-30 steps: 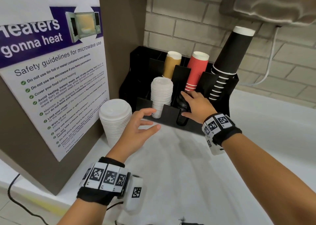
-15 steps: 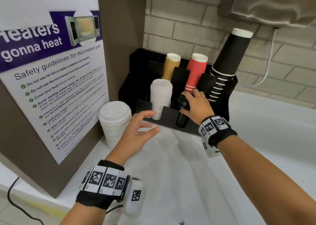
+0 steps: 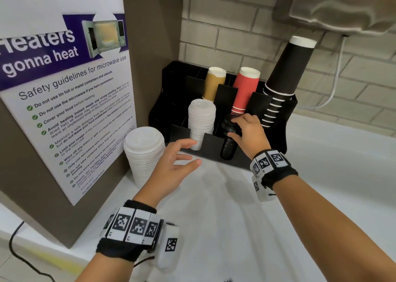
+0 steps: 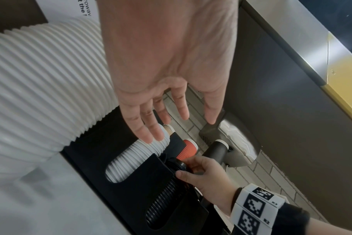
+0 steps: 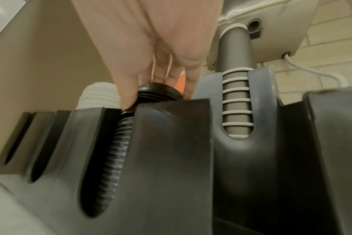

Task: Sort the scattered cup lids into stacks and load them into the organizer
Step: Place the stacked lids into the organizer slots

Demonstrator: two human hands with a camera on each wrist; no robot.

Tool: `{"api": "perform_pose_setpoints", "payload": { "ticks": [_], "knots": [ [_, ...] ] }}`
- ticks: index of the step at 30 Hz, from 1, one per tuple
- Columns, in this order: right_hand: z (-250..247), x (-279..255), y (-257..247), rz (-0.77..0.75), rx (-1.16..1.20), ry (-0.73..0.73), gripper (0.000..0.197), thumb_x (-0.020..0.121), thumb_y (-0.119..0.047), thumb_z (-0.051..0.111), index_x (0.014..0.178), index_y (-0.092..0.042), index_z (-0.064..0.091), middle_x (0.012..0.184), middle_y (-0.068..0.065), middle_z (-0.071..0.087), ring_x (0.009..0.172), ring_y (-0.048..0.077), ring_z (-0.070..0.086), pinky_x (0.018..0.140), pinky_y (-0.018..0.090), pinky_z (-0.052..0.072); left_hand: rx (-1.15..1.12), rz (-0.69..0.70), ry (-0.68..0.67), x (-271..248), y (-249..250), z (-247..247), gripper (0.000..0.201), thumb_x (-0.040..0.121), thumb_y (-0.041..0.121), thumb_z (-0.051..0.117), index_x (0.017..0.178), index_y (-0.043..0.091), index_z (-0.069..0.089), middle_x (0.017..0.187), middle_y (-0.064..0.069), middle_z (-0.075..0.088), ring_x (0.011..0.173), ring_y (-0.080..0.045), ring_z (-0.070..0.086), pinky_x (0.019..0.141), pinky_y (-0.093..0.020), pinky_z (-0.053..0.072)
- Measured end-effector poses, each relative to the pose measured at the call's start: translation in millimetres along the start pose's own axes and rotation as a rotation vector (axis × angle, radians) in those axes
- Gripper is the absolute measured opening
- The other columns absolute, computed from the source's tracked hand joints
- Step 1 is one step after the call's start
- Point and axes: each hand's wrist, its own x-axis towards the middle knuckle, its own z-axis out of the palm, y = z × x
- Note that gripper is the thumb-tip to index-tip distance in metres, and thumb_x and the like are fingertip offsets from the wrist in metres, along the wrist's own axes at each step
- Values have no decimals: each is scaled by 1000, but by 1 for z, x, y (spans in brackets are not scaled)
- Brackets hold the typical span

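Note:
A black organizer stands on the white counter against the brick wall. Its front slots hold a stack of white lids and a stack of black lids. My right hand grips the top of the black stack, thumb on one side and fingers on the other. A taller stack of white lids stands loose on the counter, left of the organizer. My left hand hovers open beside it, fingers spread, holding nothing.
Tan cups, red ribbed cups and tall black cups fill the organizer's rear slots. A brown panel with a microwave safety poster rises at the left. A wall dispenser and its white cable hang above right.
My right hand has shifted from resting on the black lid stack to gripping its top. The left hand has barely moved. The head view has drifted slightly.

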Motion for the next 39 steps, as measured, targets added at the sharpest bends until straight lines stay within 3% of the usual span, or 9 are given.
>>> {"api": "perform_pose_setpoints", "payload": {
  "ticks": [9,16,19,22,24,26,29,33,39],
  "knots": [
    [1,-2,5,1,61,69,40,86,-22,69,121,-3,62,113,15,56,108,31,48,94,37,43,-17,0,14,-1,3,0,40,88,16,70,121,34,57,126,13,52,100,0,61,77,-11,48],
    [-6,4,10,160,62,17,31,99,-28,46,123,-14,58,121,9,54,115,28,44,95,39,38,-2,-1,11,-1,5,1,40,88,18,70,121,34,56,127,14,52,101,1,61,78,-12,48],
    [-10,4,2,159,81,90,29,99,-22,45,123,-12,59,121,10,55,113,30,46,94,40,39,23,38,-12,2,17,1,40,87,16,71,118,36,57,124,9,54,102,-4,61,80,-16,49],
    [-8,1,-26,111,397,256,25,92,-1,45,111,-4,61,107,12,57,100,28,54,89,33,43,86,139,-75,12,44,-2,33,88,12,69,111,34,60,116,3,57,101,-15,61,85,-23,53],
    [-1,-4,-52,149,647,131,22,89,5,47,104,-3,61,98,12,60,91,26,58,81,29,46,209,224,-89,21,64,-10,24,91,13,64,106,31,62,111,5,58,99,-12,61,87,-25,51],
    [12,-11,-80,167,725,-269,22,91,-6,57,113,-7,57,103,10,61,95,23,58,79,25,48,455,254,-68,26,81,-22,19,95,18,58,109,27,64,111,4,60,101,-12,60,90,-30,49],
    [39,-19,-113,67,631,-754,76,82,-30,74,144,-15,32,135,7,47,123,18,47,104,32,42,893,100,-18,29,90,-38,30,99,26,48,127,18,58,122,-9,57,110,-27,56,94,-42,45],
    [61,-19,-140,93,767,-728,106,69,-26,86,149,-21,16,141,0,41,128,14,40,102,26,35,1203,-225,-37,19,80,-44,39,103,28,37,136,7,45,132,-19,49,119,-37,49,93,-41,39],
    [86,-18,-158,111,890,-591,114,60,-11,90,145,-20,15,123,-11,46,117,11,47,92,22,39,1196,-387,-66,14,64,-47,53,100,37,42,144,9,35,143,-18,36,128,-39,38,98,-40,35]
  ]
}}
